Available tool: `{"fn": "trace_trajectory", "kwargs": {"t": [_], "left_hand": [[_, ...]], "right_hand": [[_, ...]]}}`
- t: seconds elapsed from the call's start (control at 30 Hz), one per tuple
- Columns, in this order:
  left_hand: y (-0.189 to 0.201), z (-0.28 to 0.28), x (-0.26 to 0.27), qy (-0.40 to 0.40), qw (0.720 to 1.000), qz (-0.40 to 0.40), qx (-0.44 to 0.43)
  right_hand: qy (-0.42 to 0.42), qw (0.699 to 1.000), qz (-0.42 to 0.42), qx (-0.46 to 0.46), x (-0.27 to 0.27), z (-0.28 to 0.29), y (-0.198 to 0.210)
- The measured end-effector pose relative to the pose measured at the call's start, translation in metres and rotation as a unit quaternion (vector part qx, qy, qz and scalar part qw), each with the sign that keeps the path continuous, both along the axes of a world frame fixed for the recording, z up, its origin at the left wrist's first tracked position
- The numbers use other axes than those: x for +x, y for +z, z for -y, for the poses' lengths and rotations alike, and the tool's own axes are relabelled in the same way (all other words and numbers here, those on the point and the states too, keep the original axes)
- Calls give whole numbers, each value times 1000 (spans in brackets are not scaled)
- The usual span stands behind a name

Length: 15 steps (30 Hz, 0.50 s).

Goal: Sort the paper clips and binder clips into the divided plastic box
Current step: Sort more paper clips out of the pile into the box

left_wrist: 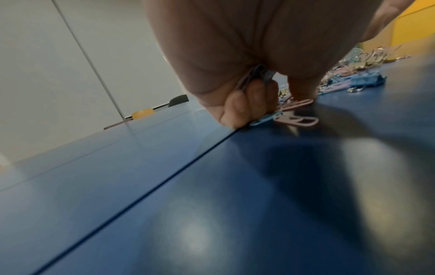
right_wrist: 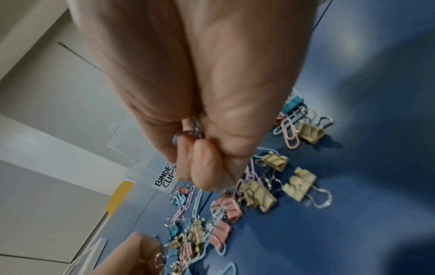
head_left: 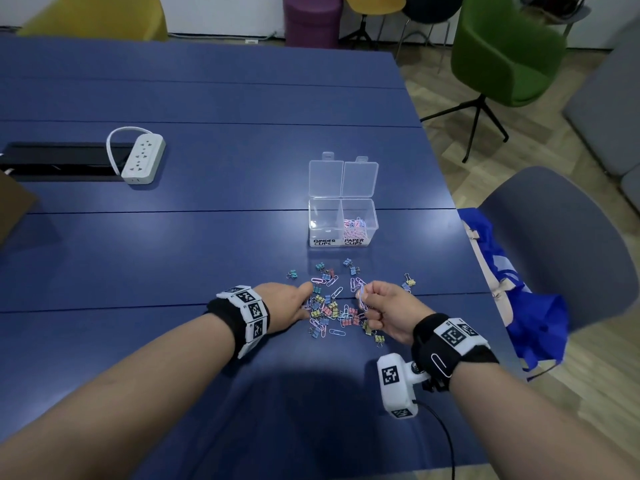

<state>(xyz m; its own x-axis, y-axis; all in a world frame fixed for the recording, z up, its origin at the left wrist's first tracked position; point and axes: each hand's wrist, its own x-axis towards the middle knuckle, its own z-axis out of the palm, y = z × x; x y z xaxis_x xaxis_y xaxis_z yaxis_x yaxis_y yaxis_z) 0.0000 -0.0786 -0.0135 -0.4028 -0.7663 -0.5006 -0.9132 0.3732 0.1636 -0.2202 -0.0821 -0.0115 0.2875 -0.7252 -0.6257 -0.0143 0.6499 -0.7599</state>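
Observation:
A pile of pastel paper clips and binder clips (head_left: 332,306) lies scattered on the blue table (head_left: 173,258) between my hands. Behind it stands the clear divided box (head_left: 343,221), lids open: the side labelled BINDER CLIPS looks empty, the PAPER CLIPS side holds several paper clips. My left hand (head_left: 294,304) rests at the pile's left edge, its curled fingers (left_wrist: 244,109) gripping several paper clips (left_wrist: 259,74), with more under the fingertips. My right hand (head_left: 381,306) hovers over the pile's right side, its fingers (right_wrist: 204,167) closed around a bunch of paper clips (head_left: 361,296).
A white power strip (head_left: 142,159) and a black cable slot (head_left: 62,161) lie far left. The table's right edge runs close to the box; beyond it a grey chair (head_left: 568,244) carries a blue bag (head_left: 519,292). Green and yellow chairs stand further back.

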Motion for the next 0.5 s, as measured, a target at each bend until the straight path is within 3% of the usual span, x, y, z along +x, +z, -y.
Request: {"fn": "trace_trajectory", "kwargs": {"t": [0.17,0.3,0.43,0.5], "left_hand": [[-5,4,-5,17,1000,6,-4],[-2,5,-11,33,999,19,6],[4,2,-6,69,996,-45,14],[7,3,-2,118,988,-97,23]], "right_hand": [[-11,1000,-6,18,-1,-4,0],[-44,997,36,45,-4,-4,0],[-48,993,80,68,-6,0,5],[-26,998,40,41,-6,4,7]]}}
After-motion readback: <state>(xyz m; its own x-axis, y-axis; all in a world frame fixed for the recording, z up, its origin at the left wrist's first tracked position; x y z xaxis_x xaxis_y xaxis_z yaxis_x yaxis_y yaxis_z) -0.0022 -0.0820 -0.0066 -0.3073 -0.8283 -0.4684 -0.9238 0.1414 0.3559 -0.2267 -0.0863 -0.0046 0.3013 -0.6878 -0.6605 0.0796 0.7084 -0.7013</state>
